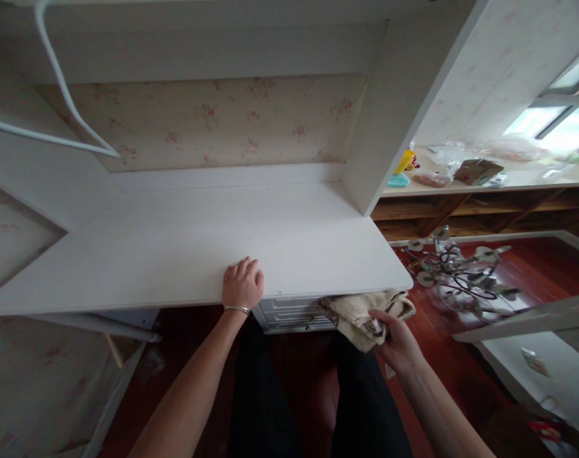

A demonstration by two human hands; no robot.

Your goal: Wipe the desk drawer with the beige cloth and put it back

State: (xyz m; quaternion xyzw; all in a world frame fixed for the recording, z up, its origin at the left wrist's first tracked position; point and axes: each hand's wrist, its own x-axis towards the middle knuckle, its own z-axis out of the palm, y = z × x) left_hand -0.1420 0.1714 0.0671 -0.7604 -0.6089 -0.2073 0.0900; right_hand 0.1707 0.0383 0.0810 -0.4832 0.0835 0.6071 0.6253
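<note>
Crumpled beige cloth rag (365,313), bunched in right hand (398,343) below white wooden desk top (175,248), against white drawer unit (292,315), drawers shut. Left hand (242,284) flat, fingers spread, on desk edge.

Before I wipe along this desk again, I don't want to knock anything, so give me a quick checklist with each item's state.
1. Cloth gripped in right hand: ok.
2. Left hand braced flat on the desk edge: ok.
3. Desk top free of loose things: ok.
4. Cloth clear of the drawers: not ok, it hangs against them.
5. Cloth damp: cannot tell.
6. Floor to the right clear: not ok, a tangled lamp fitting lies there.
</note>
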